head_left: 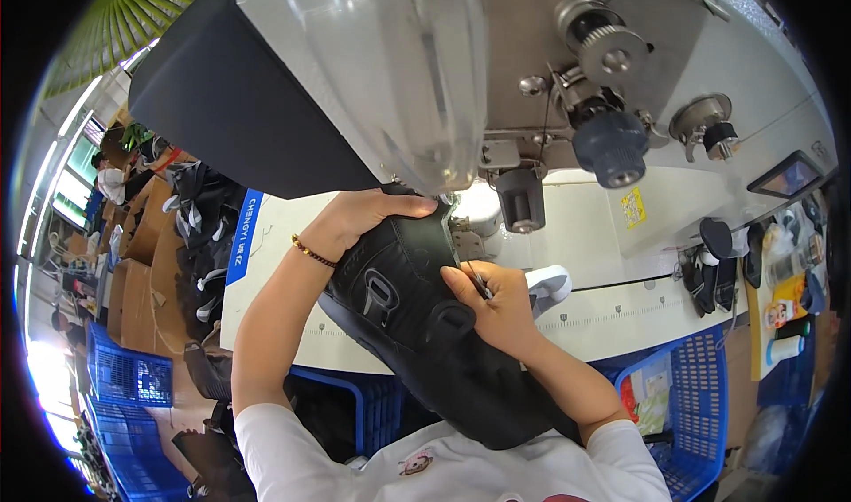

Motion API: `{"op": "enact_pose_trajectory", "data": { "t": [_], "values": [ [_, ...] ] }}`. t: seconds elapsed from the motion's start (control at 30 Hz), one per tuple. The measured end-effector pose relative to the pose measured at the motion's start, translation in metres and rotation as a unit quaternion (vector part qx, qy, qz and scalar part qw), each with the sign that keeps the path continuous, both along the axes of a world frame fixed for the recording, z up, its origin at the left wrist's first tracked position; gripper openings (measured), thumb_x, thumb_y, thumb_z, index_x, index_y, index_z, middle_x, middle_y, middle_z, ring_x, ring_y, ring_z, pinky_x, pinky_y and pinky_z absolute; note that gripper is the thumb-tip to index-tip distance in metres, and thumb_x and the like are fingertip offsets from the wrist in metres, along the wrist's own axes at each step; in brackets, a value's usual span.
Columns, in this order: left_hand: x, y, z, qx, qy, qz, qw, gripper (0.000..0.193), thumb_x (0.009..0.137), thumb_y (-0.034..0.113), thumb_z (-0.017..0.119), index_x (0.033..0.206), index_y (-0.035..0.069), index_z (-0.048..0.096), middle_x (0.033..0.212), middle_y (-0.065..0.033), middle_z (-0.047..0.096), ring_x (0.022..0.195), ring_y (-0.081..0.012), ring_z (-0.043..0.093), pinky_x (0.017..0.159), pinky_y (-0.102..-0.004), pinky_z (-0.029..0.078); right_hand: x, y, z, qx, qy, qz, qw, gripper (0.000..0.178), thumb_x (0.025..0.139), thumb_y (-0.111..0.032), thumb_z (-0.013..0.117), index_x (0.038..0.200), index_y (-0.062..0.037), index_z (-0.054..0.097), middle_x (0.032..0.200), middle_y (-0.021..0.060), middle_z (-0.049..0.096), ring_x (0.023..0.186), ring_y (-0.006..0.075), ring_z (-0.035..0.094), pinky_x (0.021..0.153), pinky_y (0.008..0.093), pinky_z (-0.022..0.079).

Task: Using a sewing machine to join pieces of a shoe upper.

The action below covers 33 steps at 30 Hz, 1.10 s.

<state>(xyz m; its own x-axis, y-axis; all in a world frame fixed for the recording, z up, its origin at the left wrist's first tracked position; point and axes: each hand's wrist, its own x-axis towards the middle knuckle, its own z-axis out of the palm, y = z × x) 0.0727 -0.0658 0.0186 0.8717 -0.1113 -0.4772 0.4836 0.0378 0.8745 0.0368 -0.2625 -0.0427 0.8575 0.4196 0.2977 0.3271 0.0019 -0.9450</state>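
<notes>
A black leather-like piece (pixel 403 263), with a loop-shaped buckle (pixel 379 298) and a second raised tab on it, runs from beneath the sewing machine (pixel 372 77) down to my lap. My left hand (pixel 359 218) grips its upper edge, thumb on top and pointing toward the machine's needle area; the other fingers are mostly hidden. On the piece's right edge my right hand (pixel 501 303) is closed around a slim dark metal tool (pixel 480 282). The tool's tip points up along that edge; its exact kind is unclear. The machine head hides the needle.
A white worktable (pixel 603 316) with a ruler strip lies under the machine. Blue baskets (pixel 700 404) stand below at both sides. Black parts (pixel 709 272) and thread spools (pixel 784 350) sit at the right. Cardboard boxes (pixel 137 298) and black pieces fill the left.
</notes>
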Motion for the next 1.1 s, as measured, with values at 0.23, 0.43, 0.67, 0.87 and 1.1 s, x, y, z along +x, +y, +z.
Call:
{"op": "enact_pose_trajectory", "data": {
  "t": [0.23, 0.43, 0.67, 0.87, 1.1],
  "values": [
    [-0.009, 0.000, 0.004, 0.058, -0.038, 0.022, 0.997, 0.028, 0.069, 0.012, 0.068, 0.091, -0.004, 0.061, 0.086, -0.0076, 0.062, 0.071, -0.0124, 0.059, 0.064, -0.0223, 0.047, 0.001, -0.002, 0.003, -0.041, -0.028, -0.004, 0.999, 0.033, 0.080, -0.023, 0.057, 0.060, 0.0008, 0.048, 0.047, 0.0125, 0.041, 0.041, 0.0171, 0.035, 0.042, 0.0312, 0.031],
    [-0.044, -0.026, -0.001, -0.122, -0.071, 0.071, 0.987, 0.028, 0.075, 0.009, 0.062, 0.099, -0.003, 0.054, 0.090, -0.0081, 0.059, 0.078, -0.0147, 0.059, 0.070, -0.0262, 0.049, 0.021, -0.044, 0.029, -0.132, 0.013, 0.061, 0.989, 0.030, 0.079, -0.031, 0.059, 0.075, -0.0005, 0.060, 0.057, 0.0127, 0.054, 0.049, 0.0143, 0.047, 0.050, 0.0303, 0.038],
    [-0.055, -0.037, -0.014, -0.089, -0.129, 0.089, 0.984, 0.028, 0.076, 0.011, 0.062, 0.099, -0.003, 0.054, 0.091, -0.0076, 0.060, 0.079, -0.0124, 0.058, 0.070, -0.0249, 0.048, 0.045, -0.058, 0.052, -0.294, -0.073, 0.123, 0.945, 0.029, 0.076, -0.031, 0.062, 0.076, -0.0010, 0.062, 0.058, 0.0145, 0.055, 0.051, 0.0247, 0.052, 0.049, 0.0309, 0.038],
    [-0.052, -0.037, -0.020, -0.116, -0.151, 0.115, 0.975, 0.022, 0.076, 0.007, 0.062, 0.094, -0.004, 0.056, 0.086, -0.0083, 0.061, 0.076, -0.0116, 0.058, 0.069, -0.0240, 0.048, 0.048, -0.057, 0.040, -0.208, -0.058, 0.139, 0.967, 0.024, 0.074, -0.026, 0.064, 0.079, -0.0019, 0.061, 0.064, 0.0134, 0.058, 0.056, 0.0279, 0.054, 0.051, 0.0313, 0.041],
    [-0.051, -0.038, -0.034, -0.101, -0.186, 0.156, 0.965, 0.021, 0.078, 0.003, 0.054, 0.097, -0.004, 0.055, 0.091, -0.0082, 0.059, 0.077, -0.0126, 0.058, 0.067, -0.0241, 0.047, 0.065, -0.056, 0.020, -0.127, -0.072, 0.164, 0.976, 0.022, 0.075, -0.024, 0.063, 0.075, -0.0020, 0.059, 0.062, 0.0127, 0.057, 0.055, 0.0291, 0.053, 0.050, 0.0305, 0.040]
  ]
}}
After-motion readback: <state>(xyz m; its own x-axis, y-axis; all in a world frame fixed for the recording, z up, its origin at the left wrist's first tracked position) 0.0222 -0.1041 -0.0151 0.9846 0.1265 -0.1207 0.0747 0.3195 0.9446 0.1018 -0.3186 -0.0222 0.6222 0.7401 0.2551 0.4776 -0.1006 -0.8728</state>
